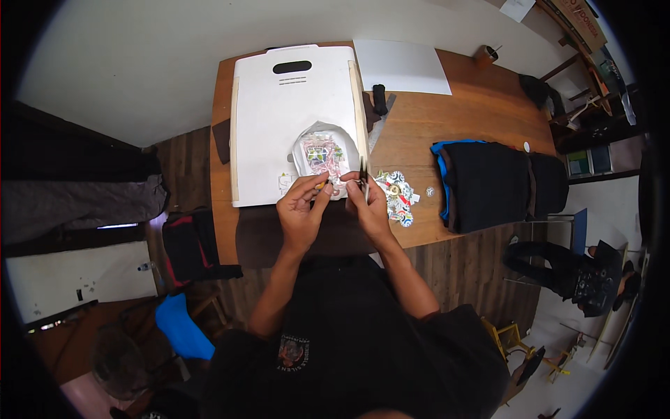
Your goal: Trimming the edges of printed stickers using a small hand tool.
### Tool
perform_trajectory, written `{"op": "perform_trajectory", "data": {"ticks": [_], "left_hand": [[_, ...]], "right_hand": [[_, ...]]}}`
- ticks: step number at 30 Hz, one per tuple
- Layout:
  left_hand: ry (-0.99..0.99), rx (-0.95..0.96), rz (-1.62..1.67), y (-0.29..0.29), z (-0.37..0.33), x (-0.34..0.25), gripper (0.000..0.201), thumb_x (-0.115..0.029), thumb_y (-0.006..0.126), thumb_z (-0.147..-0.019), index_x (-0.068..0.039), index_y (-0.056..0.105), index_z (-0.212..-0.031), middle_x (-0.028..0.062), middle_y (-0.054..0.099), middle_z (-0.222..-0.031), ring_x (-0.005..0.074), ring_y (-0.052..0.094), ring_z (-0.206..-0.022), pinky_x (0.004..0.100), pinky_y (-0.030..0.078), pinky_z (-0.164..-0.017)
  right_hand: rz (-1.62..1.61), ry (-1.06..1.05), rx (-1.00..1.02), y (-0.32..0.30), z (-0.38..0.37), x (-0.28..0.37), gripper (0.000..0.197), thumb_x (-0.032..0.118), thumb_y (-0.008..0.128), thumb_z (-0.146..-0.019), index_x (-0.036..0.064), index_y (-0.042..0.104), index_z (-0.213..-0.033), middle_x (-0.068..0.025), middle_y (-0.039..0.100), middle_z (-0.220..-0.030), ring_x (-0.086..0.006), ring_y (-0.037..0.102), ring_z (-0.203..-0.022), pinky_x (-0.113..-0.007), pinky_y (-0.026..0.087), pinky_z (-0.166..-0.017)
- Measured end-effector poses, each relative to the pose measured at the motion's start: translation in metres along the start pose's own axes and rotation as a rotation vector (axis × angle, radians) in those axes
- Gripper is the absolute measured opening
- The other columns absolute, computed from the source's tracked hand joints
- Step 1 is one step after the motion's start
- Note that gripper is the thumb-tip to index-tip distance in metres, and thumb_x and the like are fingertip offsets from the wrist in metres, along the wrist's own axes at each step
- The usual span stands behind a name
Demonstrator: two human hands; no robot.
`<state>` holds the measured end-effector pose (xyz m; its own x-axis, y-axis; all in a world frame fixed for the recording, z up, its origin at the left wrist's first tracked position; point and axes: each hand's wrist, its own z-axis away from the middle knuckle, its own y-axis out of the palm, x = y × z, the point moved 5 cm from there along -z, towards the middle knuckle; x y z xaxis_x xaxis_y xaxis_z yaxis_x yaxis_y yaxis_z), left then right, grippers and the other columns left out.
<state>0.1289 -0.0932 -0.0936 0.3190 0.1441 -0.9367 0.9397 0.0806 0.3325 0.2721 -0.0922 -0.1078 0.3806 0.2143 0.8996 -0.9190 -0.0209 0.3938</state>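
Note:
My left hand (301, 208) is closed in a pinch near the board's front edge, its fingertips on a small piece with some yellow on it, too small to name. Close beside it, my right hand (370, 209) has its fingers around what look like small scissors (363, 169), dark and upright. The fingertips of both hands nearly meet. Just beyond them a white plastic bag (299, 155) lies rolled open, holding many small printed tags (322, 151) with pinkish strings. Right of my right hand is a loose pile of round patterned tags (398, 202).
The white board (269, 119) with an oval handle slot lies on the wooden table (412, 126). Folded black garments (488, 185) stack at the right. A black object (380, 99), a white sheet (401, 66) and a brown cup (484, 56) sit farther back. A person (579, 276) is at far right.

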Motion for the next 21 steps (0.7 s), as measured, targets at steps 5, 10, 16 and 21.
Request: {"op": "perform_trajectory", "data": {"ticks": [5, 10, 16, 21], "left_hand": [[0.037, -0.066, -0.047, 0.009, -0.002, -0.007, 0.026, 0.01, 0.066, -0.088, 0.009, 0.066, -0.114, 0.0118, 0.063, -0.11, 0.0138, 0.064, -0.097, 0.0229, 0.052, -0.085], [0.161, -0.048, -0.118, 0.022, -0.001, -0.016, 0.028, 0.011, 0.068, -0.085, 0.008, 0.067, -0.113, 0.0121, 0.064, -0.108, 0.0136, 0.065, -0.096, 0.0221, 0.052, -0.084], [0.208, -0.077, -0.175, 0.033, -0.003, -0.021, 0.028, 0.011, 0.07, -0.084, 0.008, 0.068, -0.112, 0.0131, 0.065, -0.108, 0.0138, 0.066, -0.095, 0.0213, 0.054, -0.082], [0.174, -0.17, -0.182, 0.031, -0.007, -0.018, 0.028, 0.011, 0.07, -0.083, 0.008, 0.068, -0.111, 0.0136, 0.065, -0.108, 0.0143, 0.066, -0.093, 0.0216, 0.055, -0.081]], "right_hand": [[-0.093, -0.134, 0.334, 0.001, 0.008, 0.01, 0.037, 0.031, 0.033, -0.107, 0.0009, 0.051, -0.118, 0.0013, 0.039, -0.07, -0.0067, 0.034, -0.057, -0.022, 0.034, -0.054], [-0.083, -0.055, 0.395, -0.004, 0.018, 0.013, 0.04, 0.038, 0.033, -0.107, 0.0015, 0.049, -0.111, -0.0004, 0.039, -0.06, -0.0081, 0.033, -0.045, -0.021, 0.032, -0.044], [-0.245, -0.017, 0.461, -0.003, 0.016, 0.006, 0.035, 0.036, 0.036, -0.107, 0.0032, 0.049, -0.107, 0.0042, 0.032, -0.056, -0.0052, 0.026, -0.042, -0.022, 0.024, -0.043], [-0.219, 0.041, 0.397, -0.006, 0.01, -0.003, 0.034, 0.035, 0.037, -0.107, 0.0033, 0.049, -0.105, 0.0051, 0.029, -0.056, -0.0051, 0.023, -0.043, -0.023, 0.022, -0.043]]}}
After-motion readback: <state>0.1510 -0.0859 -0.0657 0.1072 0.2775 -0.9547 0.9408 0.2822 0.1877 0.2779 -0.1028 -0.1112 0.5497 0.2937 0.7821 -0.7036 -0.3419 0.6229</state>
